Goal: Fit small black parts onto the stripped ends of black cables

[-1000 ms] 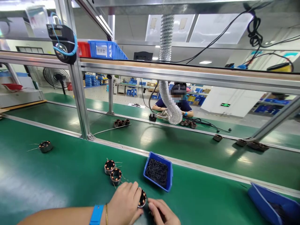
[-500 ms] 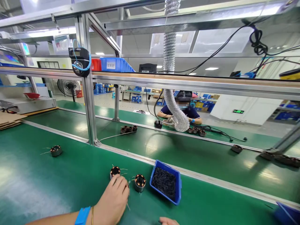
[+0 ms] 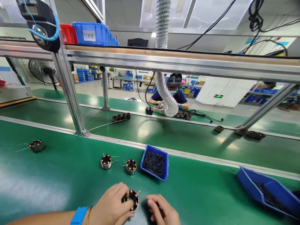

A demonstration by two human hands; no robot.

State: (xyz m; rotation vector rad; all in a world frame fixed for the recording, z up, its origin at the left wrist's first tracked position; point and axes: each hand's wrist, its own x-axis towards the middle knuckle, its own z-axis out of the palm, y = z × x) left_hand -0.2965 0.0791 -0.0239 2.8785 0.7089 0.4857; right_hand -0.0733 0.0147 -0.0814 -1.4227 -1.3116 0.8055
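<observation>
My left hand (image 3: 114,203), a blue band on its wrist, grips a motor stator (image 3: 134,200) with copper windings near the front of the green bench. Thin wire ends stick up from the ring. Just right of it is my right hand (image 3: 162,210), its thumb and fingers closed together; anything between them is too hidden to name. Beyond the hands two more stators stand on the bench, one (image 3: 106,162) to the left and another (image 3: 131,167) beside a blue bin (image 3: 166,165). Short black tubes (image 3: 153,163) fill that bin.
A lone stator (image 3: 37,145) lies far left. At right stands a second blue bin (image 3: 250,184) with black pieces. A metal post (image 3: 70,93) and rail cross ahead. A flexible duct (image 3: 164,93) hangs down before a person (image 3: 174,90) seated opposite.
My left hand has drawn back from beside the standing stators, and the stator in its grip now shows. My right hand has come further into view beside it. The camera view has tilted down.
</observation>
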